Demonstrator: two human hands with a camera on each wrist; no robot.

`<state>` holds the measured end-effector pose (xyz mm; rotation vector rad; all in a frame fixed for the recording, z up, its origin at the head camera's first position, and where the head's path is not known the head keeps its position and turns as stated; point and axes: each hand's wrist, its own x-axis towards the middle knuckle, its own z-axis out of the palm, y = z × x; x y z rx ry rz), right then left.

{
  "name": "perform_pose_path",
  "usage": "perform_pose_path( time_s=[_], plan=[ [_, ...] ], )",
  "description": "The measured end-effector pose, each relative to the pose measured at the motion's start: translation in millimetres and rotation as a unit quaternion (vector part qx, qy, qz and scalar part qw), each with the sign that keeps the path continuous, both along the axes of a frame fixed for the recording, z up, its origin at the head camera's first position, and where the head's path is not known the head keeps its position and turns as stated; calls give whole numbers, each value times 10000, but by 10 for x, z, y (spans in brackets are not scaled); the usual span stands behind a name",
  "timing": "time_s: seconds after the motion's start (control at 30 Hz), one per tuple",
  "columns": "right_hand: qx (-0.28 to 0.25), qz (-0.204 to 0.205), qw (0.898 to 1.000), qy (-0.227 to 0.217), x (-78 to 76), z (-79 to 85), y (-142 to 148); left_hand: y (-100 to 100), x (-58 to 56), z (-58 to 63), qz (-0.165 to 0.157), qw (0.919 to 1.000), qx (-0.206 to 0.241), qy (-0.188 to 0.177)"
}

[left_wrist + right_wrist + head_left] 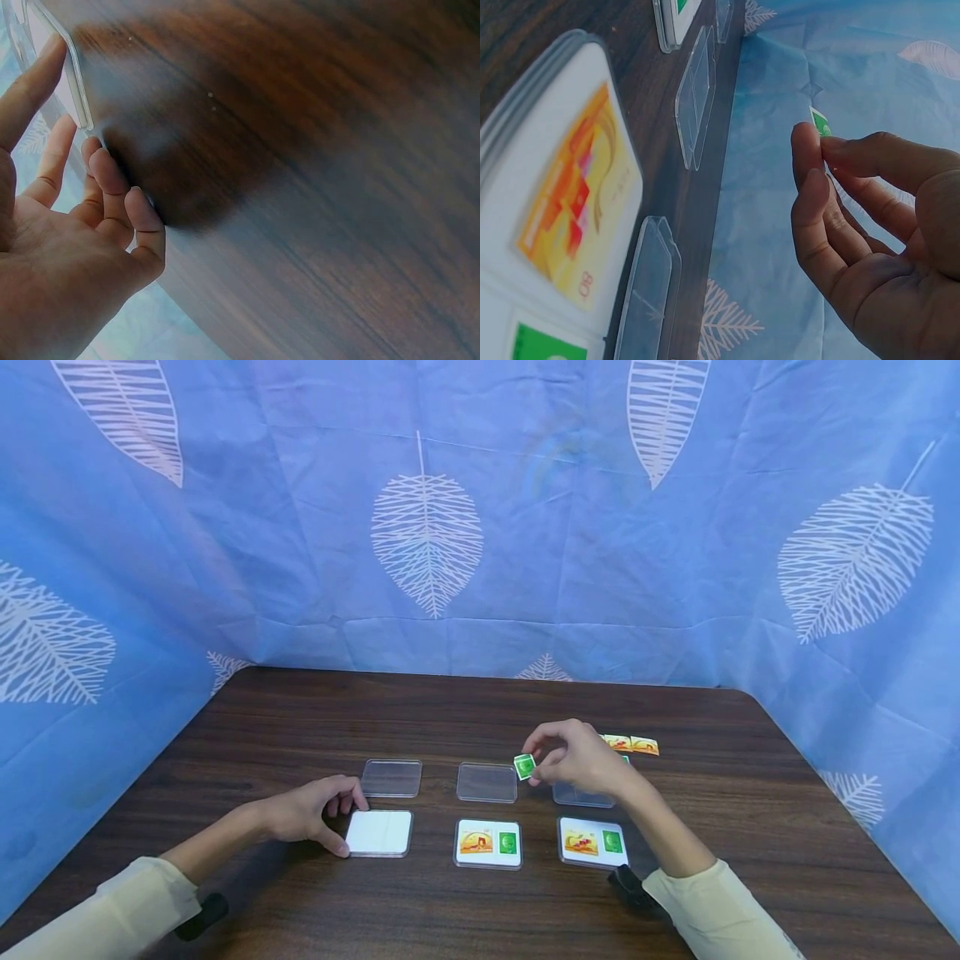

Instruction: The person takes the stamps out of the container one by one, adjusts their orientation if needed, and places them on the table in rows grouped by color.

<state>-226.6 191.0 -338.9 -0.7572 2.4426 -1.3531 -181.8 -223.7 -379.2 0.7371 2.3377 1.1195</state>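
Note:
My left hand (pixel 309 811) holds the left edge of a flat clear case (pixel 379 833) with a white insert, thumb at its near corner and index finger toward its far one. In the left wrist view the other fingers curl beside that case. Raised above the table, my right hand (pixel 576 755) pinches a small green stamp (pixel 524 767) between thumb and fingertips. In the right wrist view only a corner of the stamp (pixel 820 121) shows past the fingers. Below the right hand lies a clear lid (pixel 583 797), partly hidden by it.
Two more cases, one in the middle (pixel 487 844) and one at right (pixel 592 842), each show an orange stamp and a green one. Clear lids lie behind, at left (pixel 392 778) and in the middle (pixel 487 783). Orange stamps (pixel 643 745) lie behind the right hand on the dark wooden table (pixel 337 718).

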Motion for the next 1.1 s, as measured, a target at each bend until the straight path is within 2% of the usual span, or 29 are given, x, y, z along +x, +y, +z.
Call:
perform_pose_path(
  time_s=[0.73, 1.1],
  plan=[
    [96, -261, 9996, -76, -56, -23, 164, -2, 2, 5, -11, 10000, 19, 9],
    [261, -496, 9979, 327, -61, -18, 281, -8, 1, 4, -122, 9998, 139, 92]
  ],
)
